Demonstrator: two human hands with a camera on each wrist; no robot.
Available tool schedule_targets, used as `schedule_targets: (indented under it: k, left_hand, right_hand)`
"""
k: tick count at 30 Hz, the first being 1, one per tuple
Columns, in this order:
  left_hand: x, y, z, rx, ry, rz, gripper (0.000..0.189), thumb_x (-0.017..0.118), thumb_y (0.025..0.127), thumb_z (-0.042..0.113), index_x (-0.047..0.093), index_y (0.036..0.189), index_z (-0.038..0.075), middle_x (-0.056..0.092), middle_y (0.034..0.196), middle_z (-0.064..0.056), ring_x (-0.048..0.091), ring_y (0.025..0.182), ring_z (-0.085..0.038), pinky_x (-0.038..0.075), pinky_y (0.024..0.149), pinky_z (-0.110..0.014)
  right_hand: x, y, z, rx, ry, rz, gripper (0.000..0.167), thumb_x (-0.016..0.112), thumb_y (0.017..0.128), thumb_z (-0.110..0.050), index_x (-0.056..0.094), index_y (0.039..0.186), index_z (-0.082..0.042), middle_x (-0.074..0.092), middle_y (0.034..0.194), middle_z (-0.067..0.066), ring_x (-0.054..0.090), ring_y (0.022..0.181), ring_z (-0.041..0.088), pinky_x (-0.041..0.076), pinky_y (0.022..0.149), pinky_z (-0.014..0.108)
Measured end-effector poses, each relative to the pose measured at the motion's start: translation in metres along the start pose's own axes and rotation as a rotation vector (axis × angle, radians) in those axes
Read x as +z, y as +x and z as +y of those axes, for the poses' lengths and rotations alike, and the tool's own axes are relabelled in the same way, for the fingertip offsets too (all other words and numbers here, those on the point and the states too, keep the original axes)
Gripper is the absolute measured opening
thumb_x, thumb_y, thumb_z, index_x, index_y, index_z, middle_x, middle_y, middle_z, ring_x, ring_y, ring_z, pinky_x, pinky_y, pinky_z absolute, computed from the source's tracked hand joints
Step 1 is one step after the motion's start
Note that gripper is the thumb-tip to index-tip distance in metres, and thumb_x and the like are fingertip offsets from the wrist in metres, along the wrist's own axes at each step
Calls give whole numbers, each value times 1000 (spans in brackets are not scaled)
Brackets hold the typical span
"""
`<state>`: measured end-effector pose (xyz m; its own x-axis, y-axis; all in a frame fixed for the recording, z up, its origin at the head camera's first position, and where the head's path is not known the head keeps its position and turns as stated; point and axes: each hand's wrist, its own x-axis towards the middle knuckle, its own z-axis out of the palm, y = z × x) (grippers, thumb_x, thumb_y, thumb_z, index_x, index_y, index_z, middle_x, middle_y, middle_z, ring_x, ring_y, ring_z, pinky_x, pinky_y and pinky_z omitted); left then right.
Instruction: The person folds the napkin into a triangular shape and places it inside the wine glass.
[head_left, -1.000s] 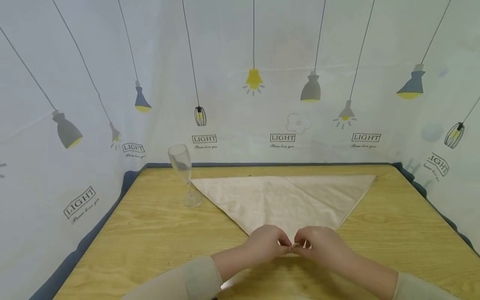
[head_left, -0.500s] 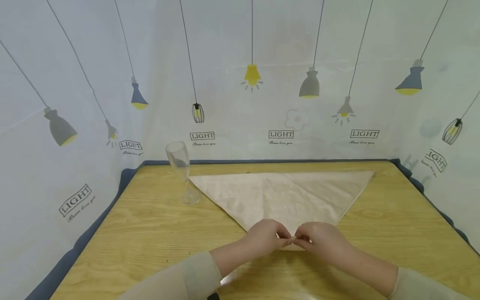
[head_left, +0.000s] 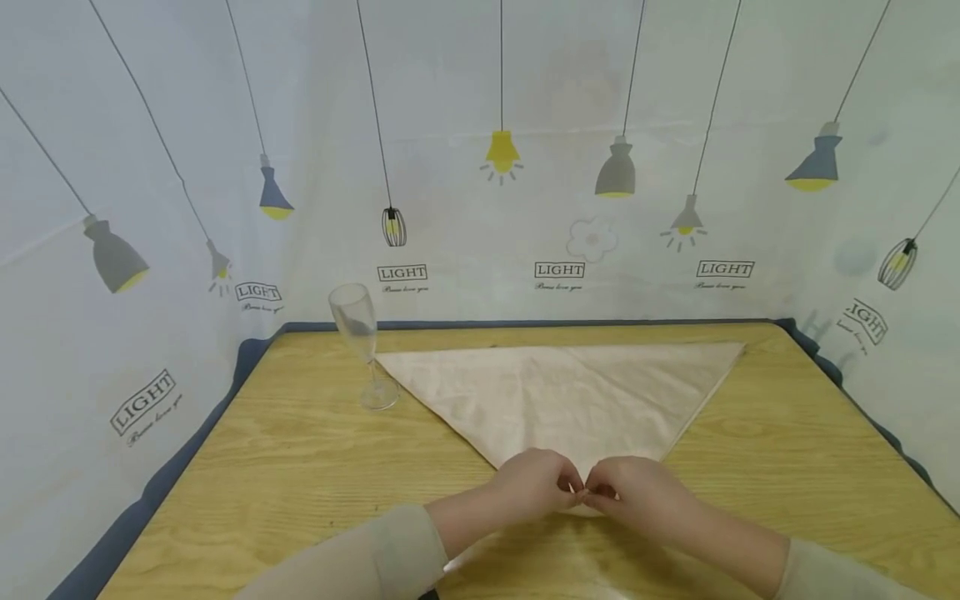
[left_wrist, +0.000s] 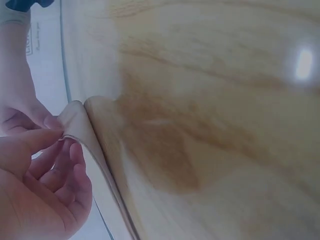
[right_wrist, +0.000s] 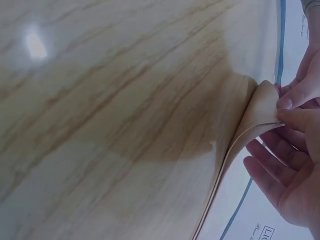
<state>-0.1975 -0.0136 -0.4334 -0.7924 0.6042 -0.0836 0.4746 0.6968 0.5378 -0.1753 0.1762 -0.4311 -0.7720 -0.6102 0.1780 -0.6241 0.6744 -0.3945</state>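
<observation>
A beige cloth napkin [head_left: 585, 392], folded into a triangle, lies on the table with its long side away from me and its point toward me. My left hand [head_left: 528, 483] pinches the near point between thumb and index finger. Right beside it, my right hand [head_left: 641, 492] pinches the same point, and the fingertips of both hands meet. In the left wrist view, the napkin's edge [left_wrist: 82, 125] lifts and curls up from the wood near the fingers. The right wrist view shows its layered edge [right_wrist: 260, 107] held up, the other fingers loosely curved below.
A clear champagne flute [head_left: 354, 321] stands upright by the napkin's left corner. The wooden table [head_left: 300, 450] has a dark blue border [head_left: 525, 323] along the back. White fabric [head_left: 465, 217] printed with hanging lamps rises behind and at both sides.
Both hands keep hold of the napkin's near point. Since half a second ago they have moved slightly toward me and their fingertips have come closer together. The flute has stayed put.
</observation>
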Motion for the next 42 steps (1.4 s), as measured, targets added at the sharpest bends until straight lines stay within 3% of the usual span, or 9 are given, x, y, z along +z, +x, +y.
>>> schedule_targets:
  k: [6,12,21,26,28,32,35,39,42]
  left_hand:
    - [1,-4,2,-9,14,-15,9,73,88,27,77,88,18,69,81,15,61,76,1,48,67,-18]
    - [2,-8,5,-27,9,-73,5,75,86,23,79,85,20,68,78,17,58,71,3,47,63,-17]
    - [11,-4,5,-22,144,-46,7,74,84,22,78,78,24,62,67,18,50,58,2,41,50,-18]
    - [12,-4,9,-27,272,-18,26,75,81,23,61,59,22,46,54,13,40,51,-5,34,42,-23]
    - [12,-4,11,-37,323,-3,33,75,80,25,53,56,21,44,53,11,40,51,-6,34,42,-24]
    - [13,-4,14,-59,378,15,36,77,79,30,50,57,20,46,55,10,43,51,-7,37,43,-26]
    - [14,-4,14,-49,378,-6,36,77,80,31,51,59,20,45,55,9,41,50,-8,37,42,-26]
    - [15,-3,15,-14,401,-18,33,75,80,23,50,59,21,43,55,9,38,50,-8,34,41,-25]
    - [16,-2,15,13,441,-10,31,73,79,16,50,58,21,44,57,10,38,51,-7,34,41,-24]
  right_hand:
    - [5,0,-1,5,25,1,9,77,84,-18,69,79,-21,56,70,-21,50,64,-3,46,57,23]
    - [13,-2,0,-74,5,2,13,78,79,-10,68,76,-18,61,73,-16,56,66,-1,49,59,24]
    - [19,1,2,-55,40,-46,11,78,79,-6,73,75,-15,60,69,-15,51,62,-3,48,57,23]
    - [19,5,1,-68,13,-33,15,79,74,-5,72,69,-17,54,64,-18,42,58,-3,43,56,21]
    - [20,5,0,-58,19,-32,16,79,72,-4,70,70,-17,52,64,-18,42,58,-3,43,56,21]
    - [23,4,1,-64,24,-25,19,77,72,-1,67,74,-18,54,68,-16,46,62,-2,44,58,22]
    - [26,1,2,-153,-31,18,22,76,73,0,65,71,-20,50,70,-15,43,61,-2,42,56,19]
    - [30,-1,5,-332,-198,144,26,80,67,-3,62,63,-21,41,67,-13,34,56,0,35,52,14]
    - [30,-1,6,-421,-282,181,24,83,64,-6,63,62,-20,44,68,-12,39,56,1,34,52,13]
